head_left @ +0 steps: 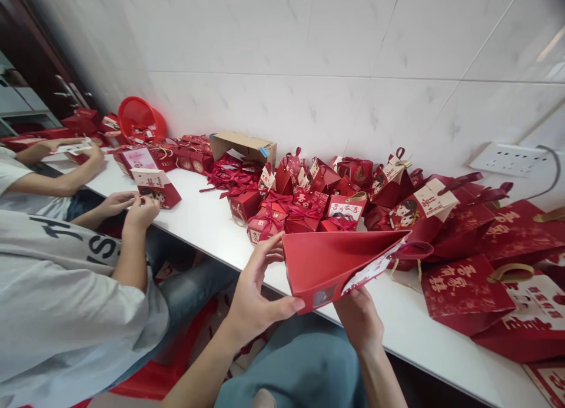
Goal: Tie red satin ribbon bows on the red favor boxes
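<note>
My left hand [256,293] and my right hand [359,319] hold a flat, half-unfolded red paper gift box [329,261] above the near edge of the white table [207,219]. The left hand grips the box's left end, thumb underneath and fingers on the upper edge. The right hand supports the box from below, and its fingers are hidden behind the card. A printed white-and-red flap shows on the box's lower right side.
Many folded red gift boxes with ribbons and tags [304,205] are heaped along the wall. Flat red paper bags [468,290] lie at the right. An open cardboard box [242,146] and a red basket [141,119] stand further left. Two seated people at the left handle red boxes [154,187].
</note>
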`<state>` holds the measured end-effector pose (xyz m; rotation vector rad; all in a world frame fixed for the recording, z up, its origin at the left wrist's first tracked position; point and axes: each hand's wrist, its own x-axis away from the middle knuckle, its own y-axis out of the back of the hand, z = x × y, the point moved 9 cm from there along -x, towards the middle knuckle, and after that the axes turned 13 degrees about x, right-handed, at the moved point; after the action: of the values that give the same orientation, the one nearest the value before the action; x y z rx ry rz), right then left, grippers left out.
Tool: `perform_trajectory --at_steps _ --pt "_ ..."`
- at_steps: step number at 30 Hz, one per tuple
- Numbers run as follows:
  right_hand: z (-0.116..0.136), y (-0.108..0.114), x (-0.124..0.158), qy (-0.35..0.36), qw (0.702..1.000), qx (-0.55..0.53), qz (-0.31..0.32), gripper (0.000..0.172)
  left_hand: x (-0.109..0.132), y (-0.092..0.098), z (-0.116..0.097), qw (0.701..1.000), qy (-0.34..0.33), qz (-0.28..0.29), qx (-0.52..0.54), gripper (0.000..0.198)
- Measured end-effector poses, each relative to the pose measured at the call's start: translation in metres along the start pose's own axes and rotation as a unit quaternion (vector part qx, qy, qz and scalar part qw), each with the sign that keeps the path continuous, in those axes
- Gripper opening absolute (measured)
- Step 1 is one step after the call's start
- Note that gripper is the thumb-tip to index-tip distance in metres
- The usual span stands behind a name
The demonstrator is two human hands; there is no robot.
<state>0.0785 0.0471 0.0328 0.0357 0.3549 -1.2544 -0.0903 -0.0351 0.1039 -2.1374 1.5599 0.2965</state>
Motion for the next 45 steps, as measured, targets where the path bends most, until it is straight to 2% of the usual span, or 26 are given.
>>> perform_trajectory --at_steps 4,8,13,16,20,24,36,38,40,43,45 --pt "-0.004 -0.009 0.0 -0.034 0.995 -0.091 0.03 0.026 0.002 -0.002 -0.006 0.999 -0.014 -0.006 -0.035 0.08" --pt "-0.004 -0.012 0.001 -0.032 0.992 -0.113 0.037 0.029 0.004 -0.005 -0.01 0.998 -0.023 0.006 -0.06 0.078" --pt "-0.007 -0.015 0.004 -0.055 0.985 -0.16 0.047 0.017 0.006 -0.009 -0.016 0.995 -0.039 0.019 -0.087 0.079" --pt "-0.008 -0.017 0.005 -0.059 0.981 -0.179 0.052 0.019 0.005 -0.011 -0.017 0.995 -0.045 0.017 -0.088 0.077" --pt "-0.013 -0.014 0.007 -0.066 0.983 -0.167 0.038 0.028 0.001 -0.007 -0.014 0.999 -0.04 -0.003 -0.028 0.069" --pt "-0.022 -0.002 0.011 -0.081 0.989 -0.126 0.002 0.03 -0.005 0.002 -0.006 0.998 -0.013 -0.035 0.051 0.062" --pt "-0.02 0.008 0.013 -0.06 0.997 -0.052 -0.023 0.031 -0.006 0.005 0.0 0.997 0.001 -0.04 0.072 0.064" --pt "-0.017 0.012 0.013 -0.045 0.998 -0.015 -0.037 0.034 -0.007 0.009 0.007 0.993 0.023 -0.06 0.103 0.064" --pt "-0.006 0.019 0.013 -0.016 0.997 0.042 -0.069 0.037 -0.006 0.013 0.023 0.981 0.076 -0.088 0.155 0.06" --pt "0.023 0.021 0.01 0.033 0.984 0.138 -0.106 0.039 0.0 0.011 0.053 0.944 0.194 -0.125 0.235 0.052" --pt "0.045 0.015 0.003 0.054 0.974 0.196 -0.099 0.039 0.006 0.006 0.069 0.916 0.257 -0.139 0.277 0.051"
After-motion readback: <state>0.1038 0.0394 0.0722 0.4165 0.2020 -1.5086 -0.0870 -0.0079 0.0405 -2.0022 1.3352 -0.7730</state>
